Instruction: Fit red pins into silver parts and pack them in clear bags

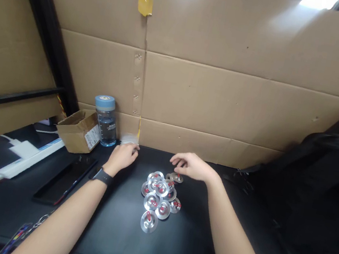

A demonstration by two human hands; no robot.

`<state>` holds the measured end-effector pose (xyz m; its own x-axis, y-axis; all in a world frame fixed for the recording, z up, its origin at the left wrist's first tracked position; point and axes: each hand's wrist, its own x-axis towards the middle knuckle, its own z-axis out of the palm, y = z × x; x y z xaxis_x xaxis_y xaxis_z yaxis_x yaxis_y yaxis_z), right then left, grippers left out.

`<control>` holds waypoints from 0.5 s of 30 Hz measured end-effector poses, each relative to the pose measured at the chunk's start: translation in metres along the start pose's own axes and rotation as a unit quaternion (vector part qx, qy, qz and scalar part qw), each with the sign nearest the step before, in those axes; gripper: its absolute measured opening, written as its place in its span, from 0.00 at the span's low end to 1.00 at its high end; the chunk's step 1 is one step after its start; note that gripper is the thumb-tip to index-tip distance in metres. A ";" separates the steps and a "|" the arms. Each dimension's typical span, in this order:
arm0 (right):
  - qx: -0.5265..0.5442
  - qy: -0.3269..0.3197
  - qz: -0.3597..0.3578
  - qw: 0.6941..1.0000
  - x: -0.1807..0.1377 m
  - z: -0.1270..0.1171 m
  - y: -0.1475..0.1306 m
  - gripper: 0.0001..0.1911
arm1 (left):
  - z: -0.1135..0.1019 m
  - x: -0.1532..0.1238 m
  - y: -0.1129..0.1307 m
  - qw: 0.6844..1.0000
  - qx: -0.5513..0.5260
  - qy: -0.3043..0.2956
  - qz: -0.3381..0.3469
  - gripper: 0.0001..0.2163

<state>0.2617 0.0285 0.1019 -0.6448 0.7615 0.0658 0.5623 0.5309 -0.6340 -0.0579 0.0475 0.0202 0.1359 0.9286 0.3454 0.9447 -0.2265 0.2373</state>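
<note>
Black table (pixel 182 244), overlapping metal discs (pixel 162 189) partly hidden, right hand (pixel 193 166) loosely spread nearby, left hand (pixel 122 156) curled, grip unclear

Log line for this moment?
left hand: right of bottle, grip unclear | right hand: loosely curled, at far edge of metal discs | discs: heaped

The left forearm (pixel 72 210) and the right forearm (pixel 233 229) are stretched from the lower edge toward mid-frame. The left hand (pixel 122 157) is held left of centre, fingers curled; the right hand (pixel 193 166), right of centre, is turned leftward, fingers loosely bent.
</note>
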 end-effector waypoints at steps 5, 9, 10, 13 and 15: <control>-0.135 0.037 0.036 0.990 -0.022 0.033 0.035 0.18 | -0.005 -0.021 0.033 0.979 -0.150 -0.009 0.134 0.11; -0.120 0.079 0.051 0.988 -0.026 0.052 0.059 0.17 | -0.002 -0.030 0.049 0.972 -0.186 0.027 0.138 0.11; -0.112 0.089 0.054 0.988 -0.026 0.055 0.063 0.16 | -0.001 -0.032 0.051 0.972 -0.188 0.027 0.140 0.10; -0.098 0.108 0.065 0.987 -0.027 0.058 0.068 0.09 | -0.002 -0.036 0.055 0.969 -0.193 0.023 0.150 0.10; -0.088 0.109 0.068 0.988 -0.030 0.056 0.069 0.06 | -0.004 -0.039 0.058 0.968 -0.199 0.027 0.153 0.10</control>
<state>0.2908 0.0217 0.0125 -0.4406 0.8823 0.1656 0.7303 0.4596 -0.5054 -0.0098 -0.0028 0.0244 0.3651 0.7857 0.4993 0.6720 -0.5936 0.4428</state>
